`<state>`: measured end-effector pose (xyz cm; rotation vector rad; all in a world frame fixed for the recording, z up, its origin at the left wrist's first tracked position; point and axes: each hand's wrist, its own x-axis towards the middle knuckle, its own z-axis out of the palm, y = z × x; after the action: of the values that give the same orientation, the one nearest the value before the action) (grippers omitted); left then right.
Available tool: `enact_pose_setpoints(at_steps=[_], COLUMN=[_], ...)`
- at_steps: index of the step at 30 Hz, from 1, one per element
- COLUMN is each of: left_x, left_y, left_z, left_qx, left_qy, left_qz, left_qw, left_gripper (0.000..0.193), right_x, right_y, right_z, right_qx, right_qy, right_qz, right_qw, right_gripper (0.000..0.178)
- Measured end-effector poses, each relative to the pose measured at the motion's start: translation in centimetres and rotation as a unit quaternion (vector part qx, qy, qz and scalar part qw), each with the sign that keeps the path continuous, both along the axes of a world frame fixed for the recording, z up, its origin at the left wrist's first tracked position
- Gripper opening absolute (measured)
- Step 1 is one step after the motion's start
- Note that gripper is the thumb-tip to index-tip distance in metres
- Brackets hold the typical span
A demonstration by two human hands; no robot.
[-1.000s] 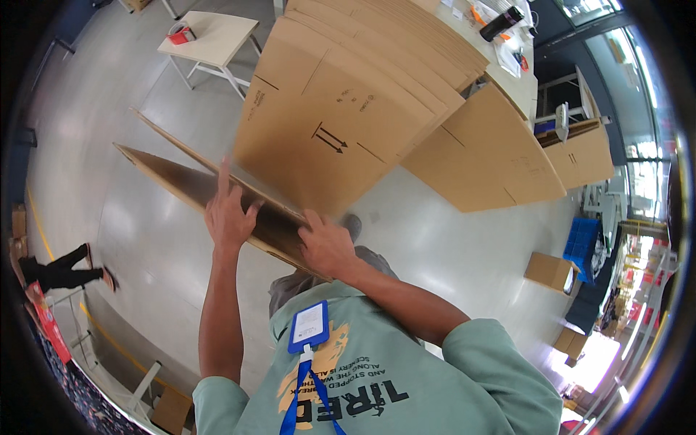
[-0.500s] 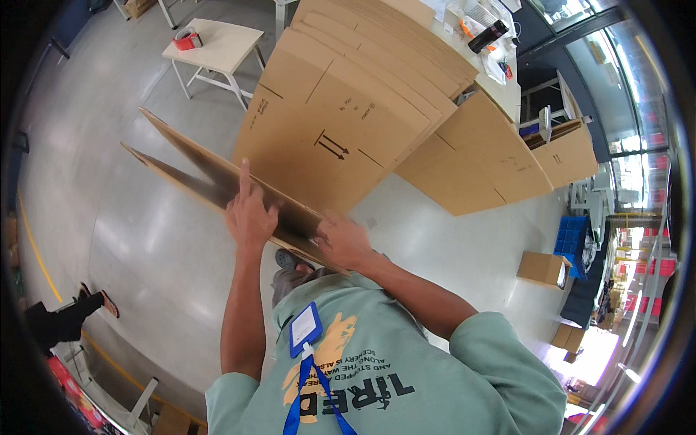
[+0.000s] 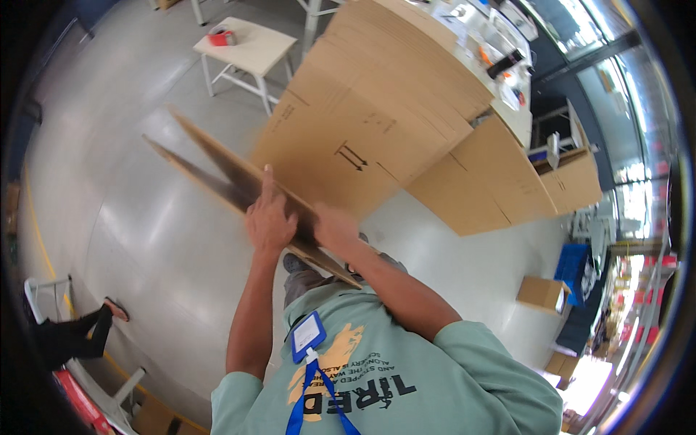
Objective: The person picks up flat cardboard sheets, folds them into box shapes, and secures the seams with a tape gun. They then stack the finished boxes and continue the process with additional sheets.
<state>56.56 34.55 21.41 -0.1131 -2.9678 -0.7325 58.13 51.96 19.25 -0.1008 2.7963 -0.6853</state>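
Below my chest a brown cardboard box (image 3: pixel 226 168), still mostly folded flat, stands on edge with its two long panels spread into a narrow V. My left hand (image 3: pixel 272 223) grips its upper edge, index finger stretched along the far panel and the other fingers bent over the cardboard. Farther right along that edge, my right hand (image 3: pixel 337 230) is closed round the far panel; blur softens its fingers. Just beyond lean several flattened cardboard boxes (image 3: pixel 370 94) in a stack.
A small white table (image 3: pixel 250 45) bears a red tape dispenser (image 3: pixel 222 36). At the far right, a cluttered workbench (image 3: pixel 513 109) holds a black bottle (image 3: pixel 505 64). Another flat carton (image 3: pixel 486 177) leans there. A small open box (image 3: pixel 540 293) sits beside a blue crate (image 3: pixel 571 264). Another person's leg (image 3: pixel 90 333) shows at left.
The view has shifted, so the surroundings sit further right and lower. Both hands keep their hold on the box, and its panels still stand apart in a V.
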Motion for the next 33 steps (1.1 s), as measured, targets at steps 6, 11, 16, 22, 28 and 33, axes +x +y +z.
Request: enact_pose_setpoints(at_steps=[6,11,16,22,28,33], left_x=[0.1,-1.6,-5.0,0.5,6.4,7.1], left_y=[0.2,1.2,5.5,10.3,21.3,35.2], left_z=[-1.6,-2.4,-2.4,-3.5,-3.2,-3.7], left_qx=[0.089,0.148,0.155,0.257,0.415,0.538], left_qy=[0.198,0.17,0.224,0.087,-0.164,-0.087], left_qz=[0.045,0.009,-0.138,-0.155,-0.122,-0.072], left_qw=[0.975,0.974,0.952,0.95,0.887,0.836], left_gripper=[0.014,0.005,0.025,0.063,0.093,0.097], right_x=[-5.6,-6.7,9.0,30.2,44.2,48.9], right_y=[2.9,16.1,30.3,33.8,38.9,44.8], right_z=[1.4,15.5,37.3,49.8,51.9,54.5], right_qx=[0.079,0.138,0.258,0.175,0.264,0.268], right_qy=[-0.009,-0.021,0.187,0.228,0.321,0.317], right_qz=[-0.019,-0.107,-0.221,-0.396,-0.368,-0.288], right_qw=[0.997,0.984,0.922,0.872,0.832,0.863], right_gripper=[0.025,0.038,0.035,0.04,0.04,0.038])
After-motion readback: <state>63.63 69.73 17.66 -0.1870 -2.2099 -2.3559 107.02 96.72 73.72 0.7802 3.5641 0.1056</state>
